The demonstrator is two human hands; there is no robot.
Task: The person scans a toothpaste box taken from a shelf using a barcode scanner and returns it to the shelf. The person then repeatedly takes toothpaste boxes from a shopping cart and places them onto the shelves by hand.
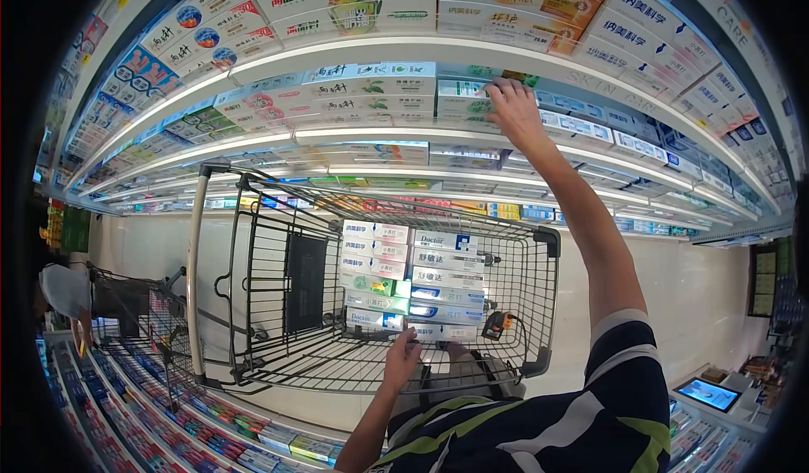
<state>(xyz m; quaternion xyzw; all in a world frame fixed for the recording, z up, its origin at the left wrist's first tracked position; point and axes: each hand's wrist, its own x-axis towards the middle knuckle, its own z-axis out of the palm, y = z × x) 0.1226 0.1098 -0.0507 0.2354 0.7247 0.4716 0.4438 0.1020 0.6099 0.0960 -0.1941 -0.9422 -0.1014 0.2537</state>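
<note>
My right hand (512, 112) reaches onto a lit shelf, fingers spread over the right end of green-and-white toothpaste boxes (463, 89). No box is lifted in it. Lower down, my left hand (402, 357) is at the near side of a shopping cart (548, 304), its fingers loosely bent and apart. Its fingertips are by the nearest boxes, and contact is unclear. Inside the cart, toothpaste boxes lie in two columns: a left column (371, 267) with white-and-pink and green boxes, and a right column (447, 277) with white and blue ones.
Shelves of boxed toothpaste (371, 106) run across the top. Another shelf of packaged goods (211, 422) is at lower left. A person (66, 292) stands at far left beside a second cart (139, 321). A lit screen (708, 394) is at lower right.
</note>
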